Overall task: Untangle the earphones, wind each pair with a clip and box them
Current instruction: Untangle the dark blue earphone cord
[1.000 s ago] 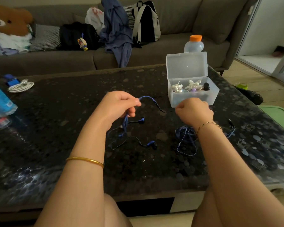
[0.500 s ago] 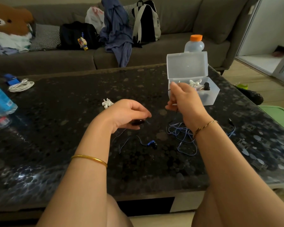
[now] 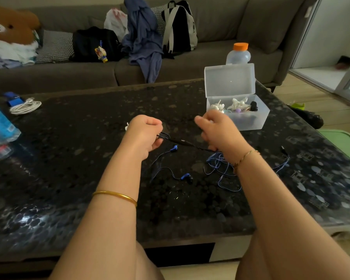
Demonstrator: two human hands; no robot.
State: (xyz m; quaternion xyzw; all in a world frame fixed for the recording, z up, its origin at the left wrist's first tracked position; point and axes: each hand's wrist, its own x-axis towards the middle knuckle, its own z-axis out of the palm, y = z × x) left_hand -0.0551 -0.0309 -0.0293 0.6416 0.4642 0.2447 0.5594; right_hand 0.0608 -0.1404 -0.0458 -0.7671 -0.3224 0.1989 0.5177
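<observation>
The blue earphones (image 3: 183, 142) lie on the dark stone table (image 3: 89, 158) with one stretch of cord lifted taut between the person's hands. The left hand (image 3: 144, 136) is curled tight round a loop of cord. The right hand (image 3: 218, 132), blurred, grips the other end above the loose tangle. The open clear box (image 3: 259, 118) stands just behind it.

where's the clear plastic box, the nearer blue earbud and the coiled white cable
clear plastic box (image 3: 251, 123): head view, front wall
nearer blue earbud (image 3: 185, 176): head view, blue body
coiled white cable (image 3: 25, 107): head view, strands of the coil
</observation>
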